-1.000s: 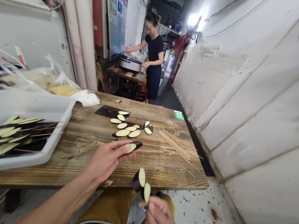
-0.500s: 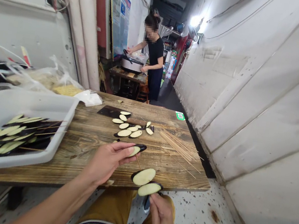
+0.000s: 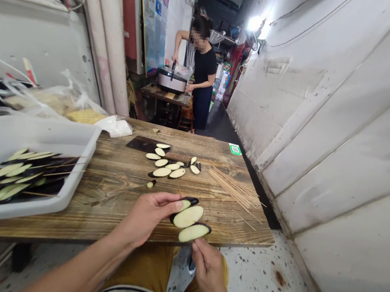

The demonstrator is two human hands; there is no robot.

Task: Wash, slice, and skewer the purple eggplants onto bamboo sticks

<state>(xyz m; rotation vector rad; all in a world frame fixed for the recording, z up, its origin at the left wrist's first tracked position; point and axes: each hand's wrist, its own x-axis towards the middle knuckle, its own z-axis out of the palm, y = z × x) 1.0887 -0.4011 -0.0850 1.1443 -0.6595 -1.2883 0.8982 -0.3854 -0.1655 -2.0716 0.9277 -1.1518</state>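
My left hand (image 3: 149,215) pinches a small eggplant slice (image 3: 184,205), and a skewer tip pokes out just above it. Two larger slices, an upper one (image 3: 188,216) and a lower one (image 3: 194,233), sit on the same skewer. Below them my right hand (image 3: 208,266) grips the skewer's lower end, mostly hidden by its fingers. Several loose slices (image 3: 161,172) lie on the wooden table (image 3: 109,192), some beside a dark knife blade (image 3: 141,144). A fan of thin wooden skewers (image 3: 235,187) rests to their right.
A white tray (image 3: 83,163) with several skewered slices (image 3: 8,175) stands at the left, plastic bags (image 3: 85,111) behind it. A green-edged code card (image 3: 235,149) lies at the table's far right corner. Further back, a person (image 3: 205,68) handles a round cooker (image 3: 171,80).
The small slice in my left hand is now on the skewer, against the upper larger slice; before, it was held apart at the tip. The person behind has raised one arm, tilting the handle upright.
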